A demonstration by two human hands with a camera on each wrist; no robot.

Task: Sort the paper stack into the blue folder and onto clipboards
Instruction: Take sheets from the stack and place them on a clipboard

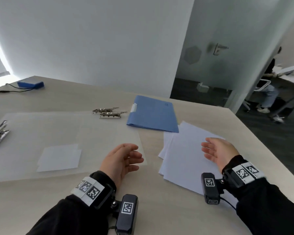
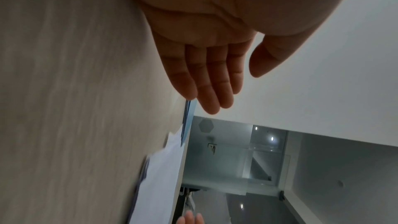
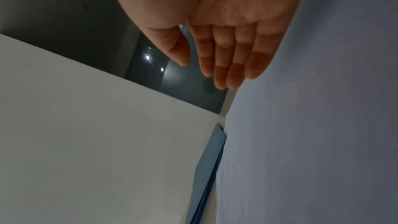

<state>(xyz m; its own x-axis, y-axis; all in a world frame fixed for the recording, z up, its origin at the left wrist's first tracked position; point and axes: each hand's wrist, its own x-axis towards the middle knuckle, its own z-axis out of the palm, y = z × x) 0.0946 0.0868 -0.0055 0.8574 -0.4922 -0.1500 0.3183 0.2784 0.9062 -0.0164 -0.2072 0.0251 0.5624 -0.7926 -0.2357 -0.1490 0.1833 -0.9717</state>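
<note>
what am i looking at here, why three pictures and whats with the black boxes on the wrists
No machine here: a person works with two bare hands. The big picture comes from a camera on their head. The other two come from the black boxes, small cameras strapped to each wrist that look along the palm to the fingers.

On the pale wooden table lie a loose stack of white paper sheets, a closed blue folder, clear plastic clipboard sheets and two loose metal clips. A blue box with a cable sits at the far corner.

The left hand and right hand are open and hold nothing. The right one is over the paper, and whether it touches is unclear.
</note>
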